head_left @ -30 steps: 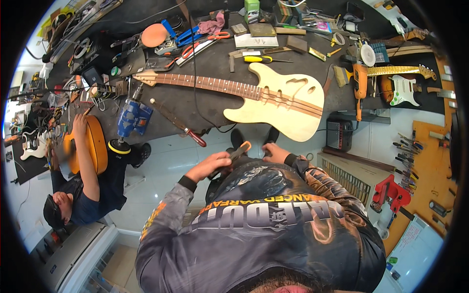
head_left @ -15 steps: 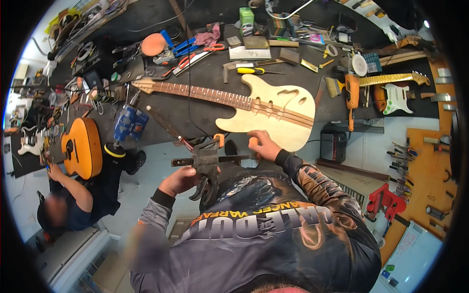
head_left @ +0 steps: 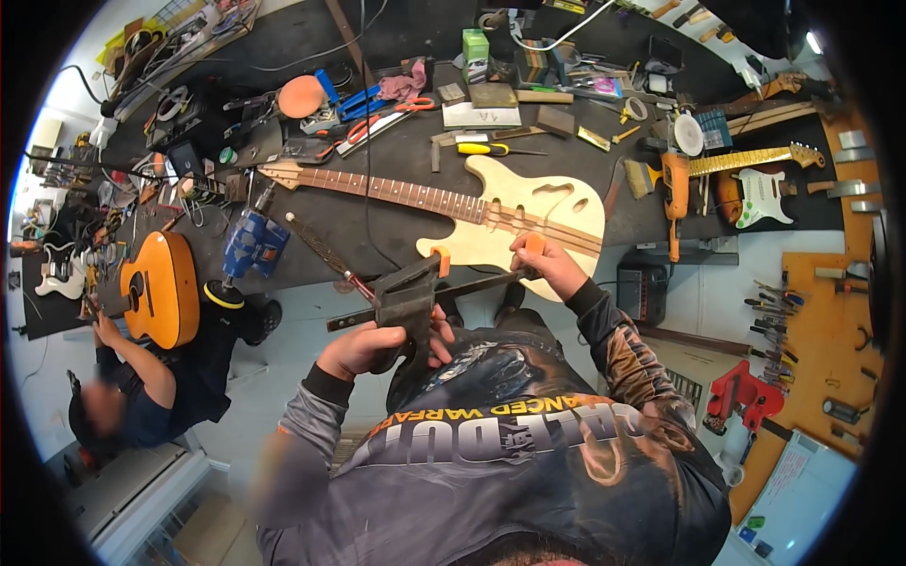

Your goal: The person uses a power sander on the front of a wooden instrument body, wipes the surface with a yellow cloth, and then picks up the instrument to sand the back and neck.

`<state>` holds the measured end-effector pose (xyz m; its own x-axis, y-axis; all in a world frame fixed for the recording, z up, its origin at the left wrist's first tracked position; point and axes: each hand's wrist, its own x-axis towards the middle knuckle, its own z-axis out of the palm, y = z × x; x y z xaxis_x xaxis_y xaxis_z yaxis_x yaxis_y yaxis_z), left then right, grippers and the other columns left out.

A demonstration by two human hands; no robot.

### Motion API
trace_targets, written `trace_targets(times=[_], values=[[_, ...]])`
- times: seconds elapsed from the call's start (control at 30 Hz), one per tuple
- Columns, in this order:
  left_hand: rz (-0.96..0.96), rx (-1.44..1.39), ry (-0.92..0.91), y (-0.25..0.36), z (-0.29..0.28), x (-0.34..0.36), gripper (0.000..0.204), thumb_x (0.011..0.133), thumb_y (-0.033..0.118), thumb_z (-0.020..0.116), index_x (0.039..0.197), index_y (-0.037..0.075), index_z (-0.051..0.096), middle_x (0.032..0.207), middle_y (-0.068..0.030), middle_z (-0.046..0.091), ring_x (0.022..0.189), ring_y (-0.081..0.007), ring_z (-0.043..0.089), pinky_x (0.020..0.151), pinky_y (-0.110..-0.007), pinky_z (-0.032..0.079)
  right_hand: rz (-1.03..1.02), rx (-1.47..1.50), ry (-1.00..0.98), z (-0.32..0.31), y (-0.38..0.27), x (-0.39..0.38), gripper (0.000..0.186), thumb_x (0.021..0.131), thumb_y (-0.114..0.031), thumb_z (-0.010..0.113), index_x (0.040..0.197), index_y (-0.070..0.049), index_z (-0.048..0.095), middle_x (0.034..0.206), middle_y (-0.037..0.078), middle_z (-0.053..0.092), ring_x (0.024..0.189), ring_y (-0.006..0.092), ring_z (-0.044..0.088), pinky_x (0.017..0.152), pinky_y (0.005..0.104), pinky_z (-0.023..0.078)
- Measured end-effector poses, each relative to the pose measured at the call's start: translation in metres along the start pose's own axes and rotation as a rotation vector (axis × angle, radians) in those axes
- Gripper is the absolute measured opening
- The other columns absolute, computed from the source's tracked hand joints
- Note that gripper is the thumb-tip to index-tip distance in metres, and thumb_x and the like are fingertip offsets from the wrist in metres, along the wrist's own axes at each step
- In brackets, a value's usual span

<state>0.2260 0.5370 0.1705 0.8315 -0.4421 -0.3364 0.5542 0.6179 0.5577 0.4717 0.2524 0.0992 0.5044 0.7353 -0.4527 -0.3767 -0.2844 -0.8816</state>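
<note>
One dark bar clamp [head_left: 406, 300] with orange pads, held aslant at the near edge of the counter [head_left: 406, 141]; left hand [head_left: 363, 351]: fingers closed around its grip; right hand [head_left: 555, 268]: fingers gripping its far end. One electric guitar [head_left: 472, 208], bare pale wood, flat on the counter, body reaching past the edge beside the right hand; contact with the clamp cannot be told. Hazards, as judged: dented wood, should the bar swing or slip; a snag on the black cable [head_left: 365, 141] crossing the neck; a red-handled tool [head_left: 321, 247] knocked off the edge by the clamp's near end.
</note>
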Motion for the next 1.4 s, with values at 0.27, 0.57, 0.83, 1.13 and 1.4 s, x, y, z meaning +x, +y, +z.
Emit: trace_targets(times=[0.27, 0.57, 0.83, 1.13, 1.4], values=[[0.128, -0.045, -0.056, -0.009, 0.012, 0.022, 0.106, 0.067, 0.068, 0.087, 0.141, 0.001, 0.053, 0.132, -0.0219, 0.064, 0.125, -0.0368, 0.065, 0.112, -0.051, 0.048, -0.076, 0.168, 0.021, -0.009, 0.007, -0.01, 0.033, 0.109, -0.034, 0.059, 0.126, -0.006, 0.06, 0.107, 0.005, 0.068, 0.101, 0.0168, 0.069, 0.094, 0.0312, 0.055], [0.089, 0.062, -0.127, -0.007, 0.006, 0.045, 0.105, 0.076, 0.066, 0.084, 0.147, -0.001, 0.048, 0.134, -0.0217, 0.064, 0.131, -0.0344, 0.061, 0.11, -0.045, 0.048, -0.115, 0.276, -0.014, 0.027, -0.018, -0.025, 0.053, 0.114, -0.047, 0.041, 0.135, -0.002, 0.057, 0.115, 0.011, 0.068, 0.107, 0.0195, 0.069, 0.098, 0.031, 0.053], [0.057, 0.064, -0.11, -0.012, -0.001, 0.042, 0.11, 0.077, 0.071, 0.082, 0.149, -0.003, 0.046, 0.133, -0.0184, 0.064, 0.126, -0.0305, 0.064, 0.107, -0.041, 0.051, -0.161, 0.22, -0.02, 0.045, -0.006, -0.017, 0.053, 0.115, -0.046, 0.035, 0.138, -0.004, 0.058, 0.116, 0.006, 0.069, 0.108, 0.0183, 0.066, 0.101, 0.0345, 0.05], [0.059, 0.201, -0.068, -0.002, 0.011, 0.049, 0.095, 0.077, 0.061, 0.088, 0.142, 0.001, 0.056, 0.136, -0.0141, 0.064, 0.123, -0.0259, 0.066, 0.108, -0.04, 0.05, -0.193, 0.65, -0.182, 0.09, -0.044, -0.027, 0.081, 0.11, -0.066, 0.02, 0.16, -0.004, 0.038, 0.15, 0.018, 0.057, 0.136, 0.027, 0.056, 0.117, 0.0418, 0.04], [0.003, 0.423, 0.045, -0.012, 0.016, 0.086, 0.061, 0.106, 0.057, 0.057, 0.134, 0.003, 0.064, 0.119, -0.0062, 0.07, 0.105, -0.0143, 0.065, 0.094, -0.034, 0.052, -0.067, 0.409, 0.12, 0.045, -0.01, -0.014, 0.05, 0.108, -0.05, 0.053, 0.13, -0.007, 0.063, 0.119, 0.014, 0.073, 0.11, 0.0227, 0.07, 0.1, 0.0368, 0.052]])
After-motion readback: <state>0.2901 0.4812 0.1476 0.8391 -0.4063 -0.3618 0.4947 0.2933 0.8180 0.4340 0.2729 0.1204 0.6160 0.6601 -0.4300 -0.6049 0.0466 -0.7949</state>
